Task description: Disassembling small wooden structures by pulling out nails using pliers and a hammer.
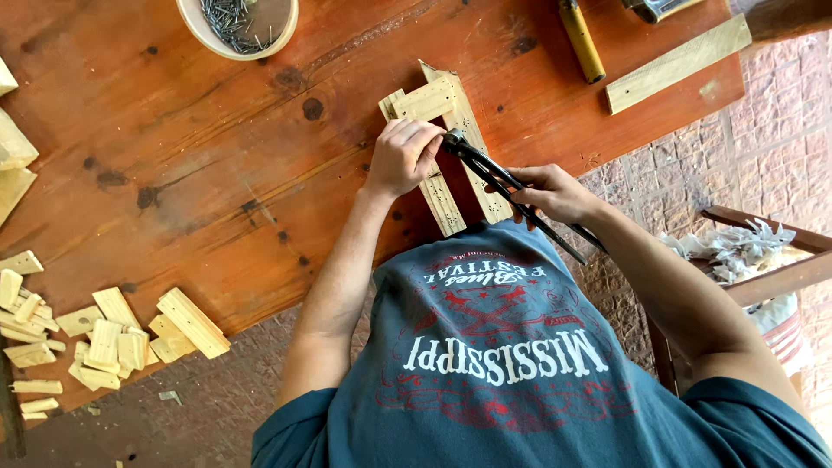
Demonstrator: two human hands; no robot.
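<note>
Nearest me, my blue shirt fills the view; left lie loose wood offcuts. My left hand clamps down on the slatted wooden frame mid-table: light, stiff, best pinned flat. My right hand squeezes black pincers, their head at a slat.

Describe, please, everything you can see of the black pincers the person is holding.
The black pincers look like dark metal, with two long thin handles and a rounded head. The right hand grips the handles, which run back toward the person's body. The head presses on the small pale wooden frame on the workbench, beside the left hand steadying it.
</note>
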